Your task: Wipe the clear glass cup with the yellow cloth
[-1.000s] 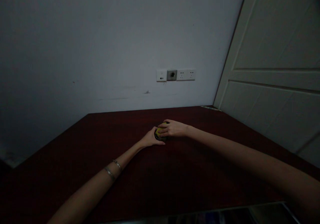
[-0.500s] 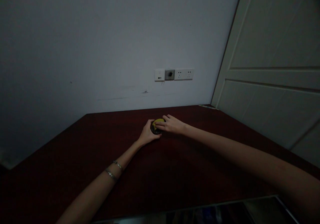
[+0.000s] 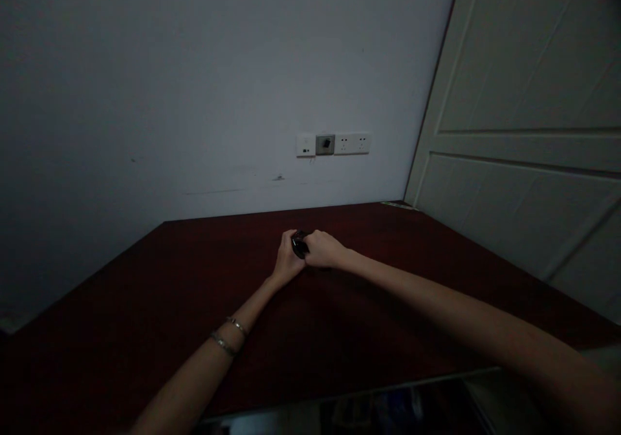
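Note:
A small, dark, glossy round container [image 3: 299, 246] is held just above or on the dark red tabletop, near the middle of the view. My left hand [image 3: 287, 258] curls around its left side and is closed on it. From the right, my right hand [image 3: 322, 249] presses against the container with its fingers folded in and their tips hidden. Whatever those fingers hold cannot be made out; no yellow shows now. Both hands touch or nearly touch at their near side. Two bracelets [image 3: 224, 343] circle my left wrist.
The dark red tabletop [image 3: 233, 247] runs back to a pale wall [image 3: 194, 86] with a row of sockets and switches [image 3: 334, 145]. A panelled white door [image 3: 514, 137] stands at the right. A thin pale strip [image 3: 399, 206] lies in the back right corner.
My right hand has moved over the container and folded its fingers, where they were stretched across a yellow piece before. The yellow piece is now out of sight. The view has shifted slightly.

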A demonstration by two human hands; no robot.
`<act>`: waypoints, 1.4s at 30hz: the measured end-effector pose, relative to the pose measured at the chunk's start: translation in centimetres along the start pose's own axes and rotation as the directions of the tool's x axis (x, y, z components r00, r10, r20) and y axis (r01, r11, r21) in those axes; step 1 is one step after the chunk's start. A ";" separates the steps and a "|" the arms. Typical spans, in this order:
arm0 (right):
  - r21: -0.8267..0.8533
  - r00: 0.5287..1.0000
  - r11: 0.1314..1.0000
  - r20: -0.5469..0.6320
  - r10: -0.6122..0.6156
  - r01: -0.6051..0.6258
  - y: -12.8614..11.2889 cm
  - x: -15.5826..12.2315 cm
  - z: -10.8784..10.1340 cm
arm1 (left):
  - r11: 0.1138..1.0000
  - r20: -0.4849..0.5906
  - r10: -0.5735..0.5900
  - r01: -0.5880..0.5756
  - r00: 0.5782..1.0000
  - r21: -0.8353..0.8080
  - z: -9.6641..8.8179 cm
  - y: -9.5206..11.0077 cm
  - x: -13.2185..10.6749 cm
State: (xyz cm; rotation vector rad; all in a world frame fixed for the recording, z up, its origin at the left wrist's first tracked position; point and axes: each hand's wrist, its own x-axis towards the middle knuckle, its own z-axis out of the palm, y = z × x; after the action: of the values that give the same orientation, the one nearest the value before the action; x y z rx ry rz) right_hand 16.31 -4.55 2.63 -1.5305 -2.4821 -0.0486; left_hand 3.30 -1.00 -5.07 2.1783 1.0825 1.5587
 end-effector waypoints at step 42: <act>0.895 0.703 -0.364 0.084 0.707 0.259 -2.1 -3.0 3.4 | 0.602 0.280 -0.311 0.417 0.908 -0.682 -1.4 -0.5 1.7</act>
State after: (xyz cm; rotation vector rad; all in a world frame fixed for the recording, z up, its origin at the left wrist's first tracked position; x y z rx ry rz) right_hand 15.15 -7.60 -1.14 -0.7782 -0.5664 1.1655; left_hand 2.11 0.23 -3.61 1.3704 0.6251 1.3052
